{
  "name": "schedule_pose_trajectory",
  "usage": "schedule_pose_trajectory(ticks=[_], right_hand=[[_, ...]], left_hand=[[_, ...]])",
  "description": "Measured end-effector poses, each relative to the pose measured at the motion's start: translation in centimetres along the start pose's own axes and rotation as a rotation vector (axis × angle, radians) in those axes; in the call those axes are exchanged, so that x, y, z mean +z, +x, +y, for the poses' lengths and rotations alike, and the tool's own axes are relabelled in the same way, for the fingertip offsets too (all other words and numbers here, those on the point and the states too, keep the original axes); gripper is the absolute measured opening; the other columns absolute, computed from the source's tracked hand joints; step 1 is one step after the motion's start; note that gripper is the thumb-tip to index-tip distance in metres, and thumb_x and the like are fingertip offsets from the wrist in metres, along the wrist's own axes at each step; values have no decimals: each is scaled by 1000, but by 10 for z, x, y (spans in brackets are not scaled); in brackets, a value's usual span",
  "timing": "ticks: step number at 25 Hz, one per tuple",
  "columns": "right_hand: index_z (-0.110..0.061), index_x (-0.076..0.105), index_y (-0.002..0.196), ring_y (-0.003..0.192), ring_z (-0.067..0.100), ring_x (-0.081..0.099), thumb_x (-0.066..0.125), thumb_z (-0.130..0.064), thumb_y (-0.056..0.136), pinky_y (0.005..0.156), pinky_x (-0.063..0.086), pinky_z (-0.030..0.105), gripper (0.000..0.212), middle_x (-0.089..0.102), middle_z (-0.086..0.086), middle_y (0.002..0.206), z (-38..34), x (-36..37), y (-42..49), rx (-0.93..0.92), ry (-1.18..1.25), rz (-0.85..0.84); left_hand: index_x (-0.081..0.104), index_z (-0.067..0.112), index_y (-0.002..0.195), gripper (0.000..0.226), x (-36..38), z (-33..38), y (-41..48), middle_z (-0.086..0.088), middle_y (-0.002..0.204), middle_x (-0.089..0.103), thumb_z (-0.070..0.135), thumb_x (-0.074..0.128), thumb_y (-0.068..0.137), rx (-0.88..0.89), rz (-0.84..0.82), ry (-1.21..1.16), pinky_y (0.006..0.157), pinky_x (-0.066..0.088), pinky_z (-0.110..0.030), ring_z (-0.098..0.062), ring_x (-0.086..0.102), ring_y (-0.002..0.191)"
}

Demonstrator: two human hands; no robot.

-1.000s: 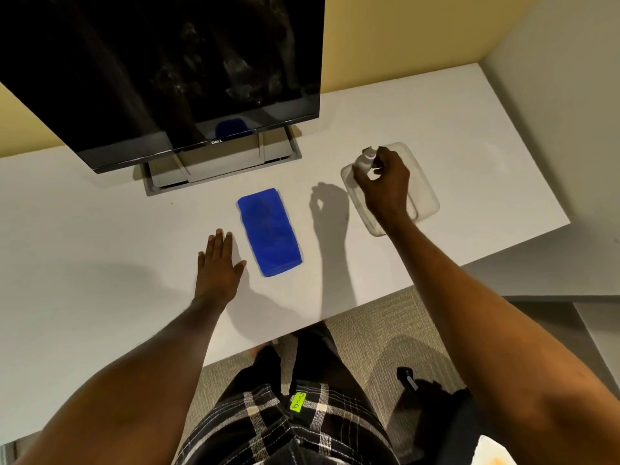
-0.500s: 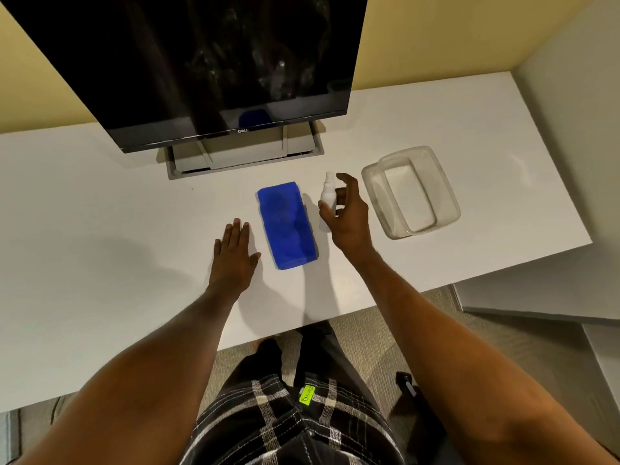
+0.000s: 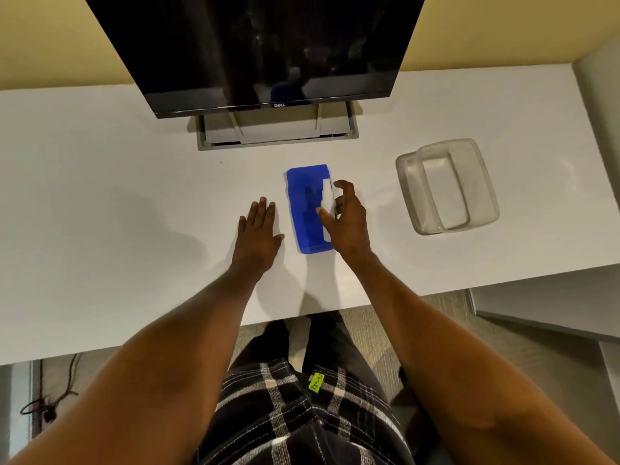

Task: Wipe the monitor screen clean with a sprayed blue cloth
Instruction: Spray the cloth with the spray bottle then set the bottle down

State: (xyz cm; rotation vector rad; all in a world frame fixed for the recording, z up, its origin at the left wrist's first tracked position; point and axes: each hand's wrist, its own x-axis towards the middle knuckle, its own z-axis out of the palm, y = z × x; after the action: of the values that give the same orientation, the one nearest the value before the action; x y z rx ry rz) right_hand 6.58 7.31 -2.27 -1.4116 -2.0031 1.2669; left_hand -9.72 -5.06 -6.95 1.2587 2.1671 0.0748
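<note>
A white desk (image 3: 100, 196) runs across in front of you against a yellow wall, with the monitor (image 3: 268, 45) on its stand at the middle of the far edge, its screen dark and smeared.

The cloth (image 3: 307, 209) lies flat on the desk straight out from the stand, about halfway to the near edge. It is a folded blue oblong, and its long axis runs from near edge to far edge, pointing at the monitor.

Your right hand (image 3: 349, 223) grips the small white bottle (image 3: 327, 199), with the thumb on its left side and the fingers curled round the right. The forefinger is hooked above the top, which looks ready to press. The bottle stands upright over the right half of the cloth. I cannot tell which way the nozzle faces.

Your left hand (image 3: 256, 229) lies open and flat on the desk just left of the cloth, not touching it.

So the cloth sits between your hands, directly under the bottle and a little left of your right palm. The spray should go down and leftward, along the cloth's length. The left hand is free and nearest its left long edge, so it is the likelier one to steady or lift the cloth.

A clear tub (image 3: 410, 193) stands well apart towards the right edge.
</note>
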Motion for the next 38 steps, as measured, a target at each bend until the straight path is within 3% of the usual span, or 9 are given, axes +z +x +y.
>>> schedule_pose_trajectory(ticks=[2, 4, 7, 11, 16, 23, 26, 28, 38], right_hand=[[-13, 38, 156, 121, 18, 61, 67, -17, 100, 106, 48, 32, 64, 61, 2, 137, -1, 6, 2, -10, 18, -39], [-13, 29, 162, 135, 25, 54, 60, -18, 104, 111, 41, 31, 66, 52, 11, 152, -1, 12, 6, -7, -61, -81], [-19, 22, 165, 115, 22, 60, 51, -23, 107, 94, 44, 26, 64, 52, 13, 143, -1, 20, 11, 33, -180, -113], [-30, 15, 166, 81, 16, 57, 41, -27, 109, 75, 56, 36, 62, 53, 8, 115, 4, 23, 18, 86, -336, -170], [-31, 15, 165, 87, 17, 58, 39, -32, 111, 75, 52, 30, 59, 52, 11, 134, 4, 28, 33, 120, -548, -228], [-28, 25, 161, 83, 15, 58, 31, -36, 113, 72, 47, 27, 49, 54, -4, 106, -18, 38, 50, 226, -523, -252], [-32, 54, 114, 71, 14, 56, 25, -56, 110, 62, 42, 26, 38, 60, 0, 93, -20, 46, 52, 281, -501, -223], [-29, 48, 89, 66, 13, 59, 20, -73, 103, 56, 40, 26, 54, 63, 0, 80, -22, 46, 52, 292, -524, -182], [-24, 53, 107, 72, 14, 66, 15, -78, 99, 55, 42, 25, 66, 67, -3, 81, -19, 43, 51, 469, -309, -133]], left_hand=[[-3, 16, 169, 74, -1, 0, 0, -4, 177, -15, 36, 40, 113, 1, -1, -3, 134, 1, -45, -23, -12, 164], [-4, 16, 169, 74, -2, 0, -1, -4, 176, -15, 36, 40, 113, 3, -5, -5, 134, 0, -45, -23, -13, 164], [-5, 16, 169, 74, -3, 0, -1, -4, 176, -16, 36, 40, 113, 0, -14, 2, 134, -1, -44, -23, -13, 164], [-5, 16, 169, 74, -4, 0, -1, -4, 176, -16, 36, 39, 113, 4, -18, 7, 134, -1, -45, -23, -13, 164], [-5, 17, 169, 74, -1, -2, -1, -3, 176, -17, 36, 39, 113, 7, -8, 0, 134, -1, -44, -22, -13, 164], [-6, 18, 169, 74, 2, -5, 1, -2, 176, -17, 37, 39, 113, 5, 0, -7, 134, -1, -44, -22, -14, 164], [-7, 18, 169, 74, 3, -6, 1, -2, 176, -17, 37, 38, 113, 7, 1, -1, 134, -1, -43, -22, -14, 164], [-8, 18, 168, 74, 3, -6, 2, -2, 176, -18, 38, 37, 113, 5, -3, 9, 134, -2, -43, -21, -15, 164], [-9, 19, 168, 74, 1, -4, 1, -2, 176, -18, 39, 37, 113, -7, -15, 20, 135, -1, -43, -21, -15, 164]])
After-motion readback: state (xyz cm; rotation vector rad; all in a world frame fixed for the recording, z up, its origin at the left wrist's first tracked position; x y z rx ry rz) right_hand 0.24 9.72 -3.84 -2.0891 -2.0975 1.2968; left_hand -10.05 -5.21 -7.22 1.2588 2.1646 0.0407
